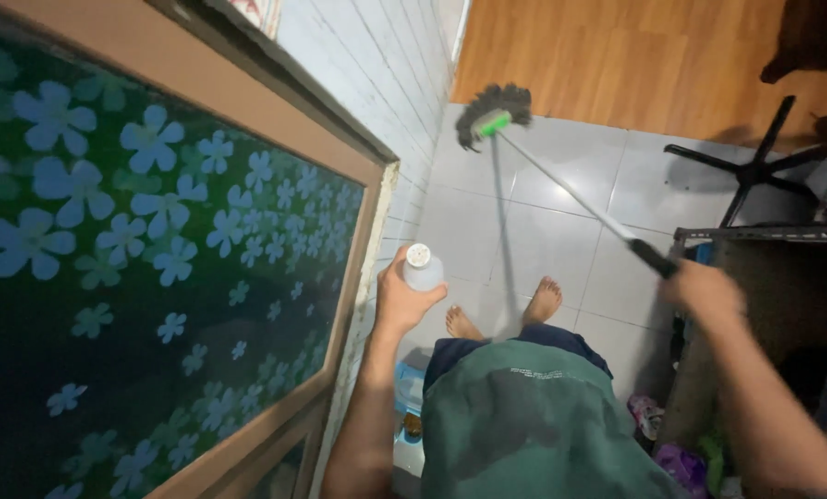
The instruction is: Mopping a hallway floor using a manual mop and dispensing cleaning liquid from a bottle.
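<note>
The left hand (401, 300) wraps its grip around a small white bottle (422, 267). The right hand (705, 288), blurred, closes its grip on the mop (561, 185) handle's black end.

Open grey tiled floor (561, 212) is lying ahead of the bare feet (506, 312), giving free room. Left of the feet, a white wall (377, 74) and a flower-patterned glass panel (155, 249) are closing that side. Right of the feet, a dark shelf frame (765, 237) is crowding in, and beyond it a black chair base (755, 166) is blocking.
</note>
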